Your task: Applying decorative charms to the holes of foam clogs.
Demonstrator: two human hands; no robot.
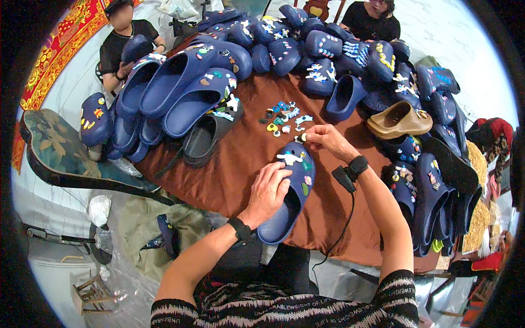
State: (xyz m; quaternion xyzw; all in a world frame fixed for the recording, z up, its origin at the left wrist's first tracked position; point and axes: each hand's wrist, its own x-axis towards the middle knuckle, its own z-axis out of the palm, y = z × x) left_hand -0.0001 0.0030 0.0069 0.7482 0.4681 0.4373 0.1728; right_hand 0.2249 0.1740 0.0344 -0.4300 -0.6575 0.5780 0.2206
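Note:
A navy blue foam clog (278, 220) lies in front of me, toe pointing away, with several small charms on its upper, a white figure among them. My left hand (267, 192) wraps over the side of the clog and steadies it. At its toe, my right hand (330, 141) pinches a small pale charm (301, 139) between thumb and fingertips. Part of that charm is hidden by the fingers. Just beyond the toe, a scatter of loose charms (284, 116) in blue, yellow, white and black rests on the brown cloth (229, 188).
Piles of decorated navy clogs (180, 82) ring the table's left, far and right sides. A grey clog (203, 139) sits left of the loose charms, and a brown clog (399, 120) stands at the right. Two people sit across the table. A cable runs from my right wrist.

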